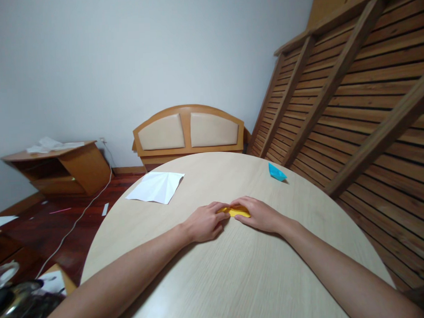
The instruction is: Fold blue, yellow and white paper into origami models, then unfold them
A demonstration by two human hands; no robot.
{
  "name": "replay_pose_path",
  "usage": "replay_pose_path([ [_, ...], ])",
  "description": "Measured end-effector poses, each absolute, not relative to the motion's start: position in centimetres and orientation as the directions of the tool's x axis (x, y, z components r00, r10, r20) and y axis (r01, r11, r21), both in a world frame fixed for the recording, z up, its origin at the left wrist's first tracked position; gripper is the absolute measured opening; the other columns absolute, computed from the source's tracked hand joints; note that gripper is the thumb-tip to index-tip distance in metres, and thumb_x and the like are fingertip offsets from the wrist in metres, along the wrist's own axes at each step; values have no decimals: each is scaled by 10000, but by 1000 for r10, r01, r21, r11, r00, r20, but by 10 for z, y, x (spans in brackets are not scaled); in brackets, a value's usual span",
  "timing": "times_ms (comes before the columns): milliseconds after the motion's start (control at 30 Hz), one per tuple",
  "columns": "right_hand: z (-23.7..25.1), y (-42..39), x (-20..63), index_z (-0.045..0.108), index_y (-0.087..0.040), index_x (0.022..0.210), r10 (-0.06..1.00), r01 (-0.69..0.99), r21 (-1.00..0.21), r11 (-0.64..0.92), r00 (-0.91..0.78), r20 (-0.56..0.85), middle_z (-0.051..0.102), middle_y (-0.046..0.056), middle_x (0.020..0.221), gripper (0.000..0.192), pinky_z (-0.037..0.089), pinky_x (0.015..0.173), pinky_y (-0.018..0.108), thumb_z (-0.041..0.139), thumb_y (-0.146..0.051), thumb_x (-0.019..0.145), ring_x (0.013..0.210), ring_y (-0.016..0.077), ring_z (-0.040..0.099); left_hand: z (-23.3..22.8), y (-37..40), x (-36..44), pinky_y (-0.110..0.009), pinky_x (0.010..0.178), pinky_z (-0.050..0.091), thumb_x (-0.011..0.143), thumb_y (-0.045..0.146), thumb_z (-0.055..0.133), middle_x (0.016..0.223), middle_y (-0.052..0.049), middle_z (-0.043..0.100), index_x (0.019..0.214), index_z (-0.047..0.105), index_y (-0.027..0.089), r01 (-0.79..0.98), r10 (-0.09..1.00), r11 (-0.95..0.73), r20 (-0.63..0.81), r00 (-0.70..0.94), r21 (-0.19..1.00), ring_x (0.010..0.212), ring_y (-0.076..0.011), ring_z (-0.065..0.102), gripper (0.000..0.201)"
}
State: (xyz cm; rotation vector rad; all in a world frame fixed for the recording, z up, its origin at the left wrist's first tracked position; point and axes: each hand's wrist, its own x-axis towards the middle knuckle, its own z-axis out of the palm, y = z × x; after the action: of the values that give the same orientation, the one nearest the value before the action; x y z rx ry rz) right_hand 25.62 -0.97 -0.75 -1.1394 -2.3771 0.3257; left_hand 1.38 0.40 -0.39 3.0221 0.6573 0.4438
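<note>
A small piece of folded yellow paper (239, 213) lies on the round table (217, 276), between my two hands. My left hand (206, 222) has its fingertips closed on the paper's left end. Over the right end, my right hand (258, 214) grips it with the thumb in front and the fingers behind. Parts of the paper are hidden under my fingers, so its full shape does not show. Farther back on the right sits a blue folded paper boat (277, 172). A creased white sheet of paper (156, 187) lies at the table's back left.
Beyond the table stands a wooden headboard (186, 114) with pale panels. Slatted wooden boards (339, 102) lean along the right side. On the left are a low cabinet (82, 167) with white paper on top and a white cable (74, 229) across the dark floor.
</note>
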Motion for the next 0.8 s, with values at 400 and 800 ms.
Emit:
replay_pose_path([
  [400, 0, -9, 264, 740, -288, 1138, 732, 660, -320, 680, -640, 236, 743, 45, 1133, 250, 489, 915, 357, 572, -305, 955, 1039, 225, 645, -6, 6, 16, -410, 1084, 445, 871, 167, 494, 1336, -106, 623, 1211, 597, 165, 395, 404, -914, 260, 877, 88, 1233, -234, 588, 355],
  [800, -2, -8, 264, 728, -294, 1180, 708, 669, -231, 706, -661, 249, 705, 42, 1243, 289, 495, 910, 403, 516, -329, 987, 1036, 251, 627, -8, 7, 19, -416, 953, 548, 907, 132, 471, 1208, -153, 687, 1055, 674, 129, 595, 551, -803, 329, 767, -41, 1157, -275, 642, 251],
])
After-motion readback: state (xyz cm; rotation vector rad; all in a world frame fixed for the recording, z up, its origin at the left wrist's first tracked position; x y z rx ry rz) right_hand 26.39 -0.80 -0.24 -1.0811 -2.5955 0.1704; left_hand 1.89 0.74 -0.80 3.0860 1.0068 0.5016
